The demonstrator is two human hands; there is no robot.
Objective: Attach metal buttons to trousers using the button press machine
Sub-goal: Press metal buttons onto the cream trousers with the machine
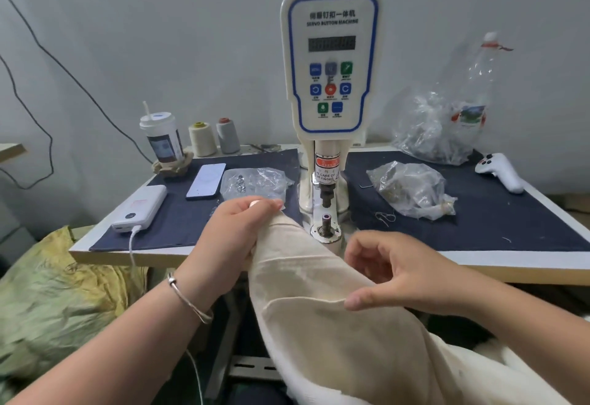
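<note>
Navy felt tabletop [479, 213], left hand [236, 229] grip pinching cream woven trousers [319, 309], right hand [399, 277] grip spread

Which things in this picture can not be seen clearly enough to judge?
- Head view: the digits on the machine's display are blurred.
- The contents of the clear bags are too small and crumpled to tell.
- Whether a button sits on the lower die: too small.
- The left hand grips the cream trousers; its fingertips are hidden by the cloth.
- The right hand hovers, curled; any touch is unclear.
</note>
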